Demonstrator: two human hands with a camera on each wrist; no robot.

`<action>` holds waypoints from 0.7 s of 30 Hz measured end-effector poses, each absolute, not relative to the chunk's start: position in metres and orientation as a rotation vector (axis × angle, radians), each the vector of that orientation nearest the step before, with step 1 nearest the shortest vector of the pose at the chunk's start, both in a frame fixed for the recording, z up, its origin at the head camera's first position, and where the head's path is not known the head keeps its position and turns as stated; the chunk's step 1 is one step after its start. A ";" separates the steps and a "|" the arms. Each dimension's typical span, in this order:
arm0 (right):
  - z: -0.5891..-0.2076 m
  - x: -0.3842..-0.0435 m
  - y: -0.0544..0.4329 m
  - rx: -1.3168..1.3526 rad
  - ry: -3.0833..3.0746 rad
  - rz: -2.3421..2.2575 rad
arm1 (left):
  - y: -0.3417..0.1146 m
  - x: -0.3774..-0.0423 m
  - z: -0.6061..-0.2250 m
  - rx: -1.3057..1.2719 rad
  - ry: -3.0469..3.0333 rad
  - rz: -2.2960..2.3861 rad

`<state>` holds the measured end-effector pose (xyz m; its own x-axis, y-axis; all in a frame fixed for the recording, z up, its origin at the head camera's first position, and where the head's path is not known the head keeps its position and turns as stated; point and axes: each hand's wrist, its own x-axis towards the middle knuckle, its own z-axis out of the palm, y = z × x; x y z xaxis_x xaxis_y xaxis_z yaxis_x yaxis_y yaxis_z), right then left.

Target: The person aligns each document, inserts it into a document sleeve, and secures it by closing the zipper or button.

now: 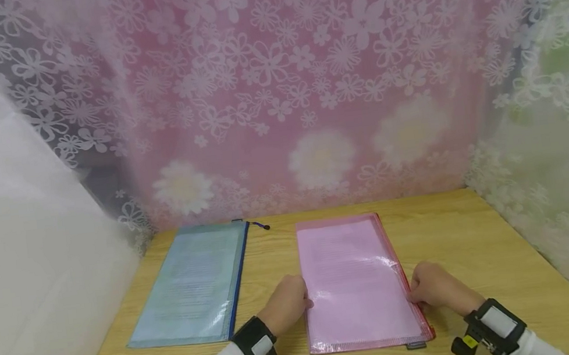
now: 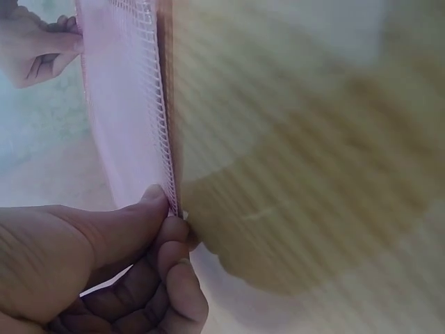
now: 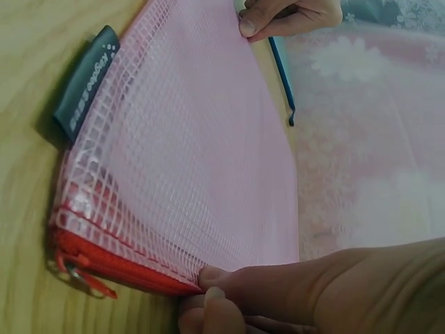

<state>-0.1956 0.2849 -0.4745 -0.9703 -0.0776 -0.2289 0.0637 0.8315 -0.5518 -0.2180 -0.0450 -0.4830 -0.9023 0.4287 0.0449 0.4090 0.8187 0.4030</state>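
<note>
A pink mesh zipper pouch [image 1: 355,286] with a printed sheet inside lies before me, its red zipper [image 3: 132,268] along the right edge. With thumb and fingers my left hand [image 1: 289,301] pinches the pouch's left edge; the left wrist view shows the thumb on top of the mesh border. On the opposite side my right hand [image 1: 433,283] pinches the zippered edge between thumb and fingers. In the right wrist view a dark fabric tag [image 3: 87,83] sticks out from the short edge, and a red zipper pull hangs at the corner.
To the left, a blue zipper pouch [image 1: 191,287] holding a printed sheet lies on the wooden table [image 1: 470,238]. Its dark zipper cord [image 1: 260,225] extends at the far end. A pink floral curtain [image 1: 305,81] hangs behind the table, with pale sheets at both sides.
</note>
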 end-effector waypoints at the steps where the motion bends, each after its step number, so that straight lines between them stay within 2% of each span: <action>1: -0.474 -0.197 0.287 -0.004 2.772 -0.842 | -0.043 -0.220 -0.482 0.696 2.951 0.646; 21: -0.472 -0.208 0.343 0.066 2.750 -0.789 | 0.015 -0.241 -0.474 0.755 2.982 0.486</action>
<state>-0.2077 0.3428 -0.4721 -0.9601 -0.0323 -0.2779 0.1198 0.8500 -0.5129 -0.2411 0.0146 -0.4739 -0.8822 0.4684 0.0492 0.4598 0.8339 0.3053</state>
